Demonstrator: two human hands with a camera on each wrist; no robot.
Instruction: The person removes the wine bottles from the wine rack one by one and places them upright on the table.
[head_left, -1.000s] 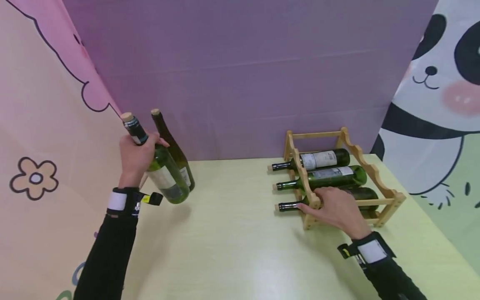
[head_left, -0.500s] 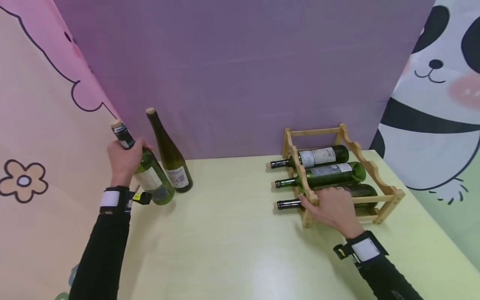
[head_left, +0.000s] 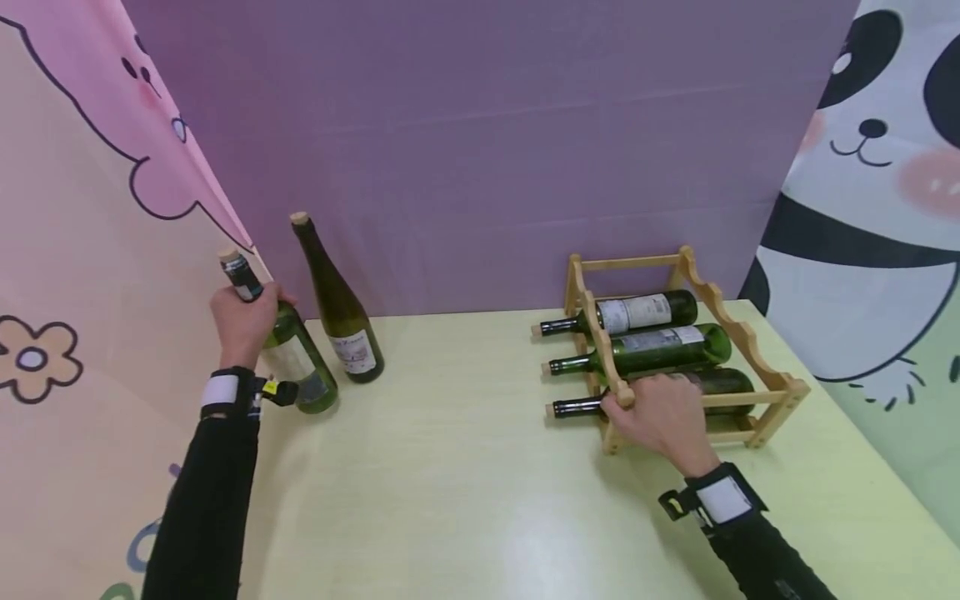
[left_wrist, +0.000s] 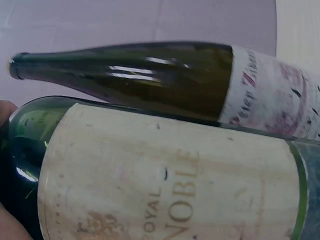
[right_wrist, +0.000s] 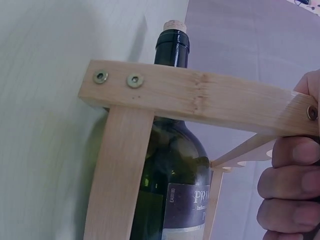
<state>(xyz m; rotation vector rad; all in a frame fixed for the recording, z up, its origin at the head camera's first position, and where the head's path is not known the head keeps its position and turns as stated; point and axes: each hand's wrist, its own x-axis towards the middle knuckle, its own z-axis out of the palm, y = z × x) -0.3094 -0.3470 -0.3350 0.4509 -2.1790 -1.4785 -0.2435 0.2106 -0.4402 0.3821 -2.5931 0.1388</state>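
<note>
My left hand (head_left: pixel 246 325) grips a green wine bottle (head_left: pixel 296 358) by its neck. That bottle is corked and has a cream label, which the left wrist view shows close up. Just right of it a taller olive-brown wine bottle (head_left: pixel 337 308) stands upright on its own. My right hand (head_left: pixel 667 421) holds the near top bar of a wooden wine rack (head_left: pixel 630 265). In the right wrist view its fingers (right_wrist: pixel 285 182) curl round the wood. Three corked bottles lie in the rack: a far one (head_left: pixel 645 312), a middle one (head_left: pixel 675 348) and a near one (head_left: pixel 577 408), partly hidden by my hand.
Both bottles and the rack are on a pale table (head_left: pixel 465 467). A purple backdrop (head_left: pixel 465 183) rises along its back edge. Printed wall panels stand at the left and the right, the right one with a panda (head_left: pixel 870 308).
My left hand has moved left and slightly down with the green bottle, away from the taller one, which now stands free. My right hand has closed further round the rack's bar.
</note>
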